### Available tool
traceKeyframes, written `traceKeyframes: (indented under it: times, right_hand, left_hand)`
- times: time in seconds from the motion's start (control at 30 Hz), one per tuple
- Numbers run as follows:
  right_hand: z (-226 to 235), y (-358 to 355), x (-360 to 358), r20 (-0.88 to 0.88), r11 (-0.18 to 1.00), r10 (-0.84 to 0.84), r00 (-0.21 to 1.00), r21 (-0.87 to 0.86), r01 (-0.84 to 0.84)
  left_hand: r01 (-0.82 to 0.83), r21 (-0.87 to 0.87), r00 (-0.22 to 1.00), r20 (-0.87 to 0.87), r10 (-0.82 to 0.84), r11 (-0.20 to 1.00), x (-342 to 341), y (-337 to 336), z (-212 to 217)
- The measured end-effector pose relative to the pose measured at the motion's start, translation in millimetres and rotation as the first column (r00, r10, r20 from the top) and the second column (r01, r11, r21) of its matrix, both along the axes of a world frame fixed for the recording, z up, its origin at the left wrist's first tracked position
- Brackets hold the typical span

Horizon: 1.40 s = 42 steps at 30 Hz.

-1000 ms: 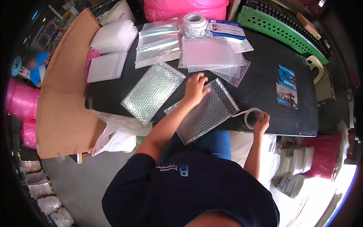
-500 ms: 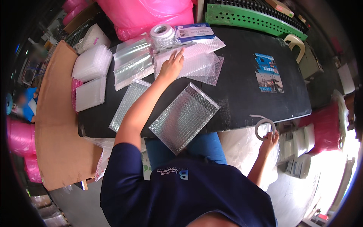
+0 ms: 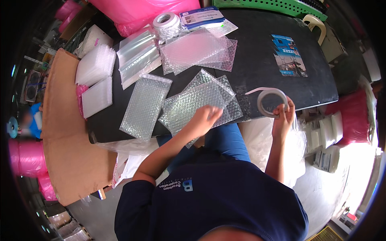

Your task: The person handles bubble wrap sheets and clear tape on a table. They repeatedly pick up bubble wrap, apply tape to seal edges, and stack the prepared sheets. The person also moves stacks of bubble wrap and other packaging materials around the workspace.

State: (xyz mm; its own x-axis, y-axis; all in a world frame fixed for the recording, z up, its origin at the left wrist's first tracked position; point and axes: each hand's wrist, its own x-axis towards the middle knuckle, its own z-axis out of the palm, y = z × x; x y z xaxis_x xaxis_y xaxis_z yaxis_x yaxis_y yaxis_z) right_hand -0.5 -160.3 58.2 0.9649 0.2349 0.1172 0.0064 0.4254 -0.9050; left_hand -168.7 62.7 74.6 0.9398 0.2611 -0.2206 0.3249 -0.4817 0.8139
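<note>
My left hand (image 3: 206, 119) is closed, its fingers curled at the near edge of a clear bubble-wrap pouch (image 3: 189, 102). Beneath that pouch lies another bubble-wrap pouch (image 3: 233, 107), crosswise, at the table's front edge over my lap. My right hand (image 3: 284, 112) grips a roll of tape (image 3: 262, 109) at the right, and the tape's loose end (image 3: 257, 90) sticks out leftward. Left of the overlapping pair lies a separate bubble-wrap pouch (image 3: 145, 106). Farther back is a spread pile of bubble-wrap sheets (image 3: 193, 50).
On the black table (image 3: 249, 44) stand a white film roll (image 3: 166, 20), blue-and-white packs (image 3: 202, 17), clear plastic film (image 3: 138, 56) and white foam stacks (image 3: 95, 66). A torn blue picture sheet (image 3: 289, 56) lies right. Cardboard (image 3: 60, 132) stands left; a green perforated rail (image 3: 269, 5) is behind.
My left hand has come back from the far pile toward my lap, and a second pouch now overlaps the first. My right hand has raised the tape roll over the table edge.
</note>
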Motion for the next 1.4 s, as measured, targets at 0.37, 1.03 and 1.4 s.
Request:
traceKeyframes:
  times: [0.37, 1.03, 1.4]
  right_hand:
    - [7.1, 3.3, -66.2, 0.300, 0.830, 0.096, 0.949, -0.550, 0.090]
    - [2.4, 15.5, -85.4, 0.020, 0.041, 0.510, 0.860, -0.999, -0.001]
    - [2.3, 18.3, -79.5, -0.007, 0.001, 0.523, 0.853, -1.000, -0.009]
  left_hand:
    - [-0.144, -0.670, 0.988, -0.059, 0.141, 0.728, 74.7, 35.6, -26.9]
    - [-0.123, 0.178, 0.950, 0.307, 0.063, 0.976, 140.5, 71.1, -93.8]
    - [-0.112, 0.362, 0.971, 0.237, 0.024, 0.925, 149.8, 65.9, -88.8]
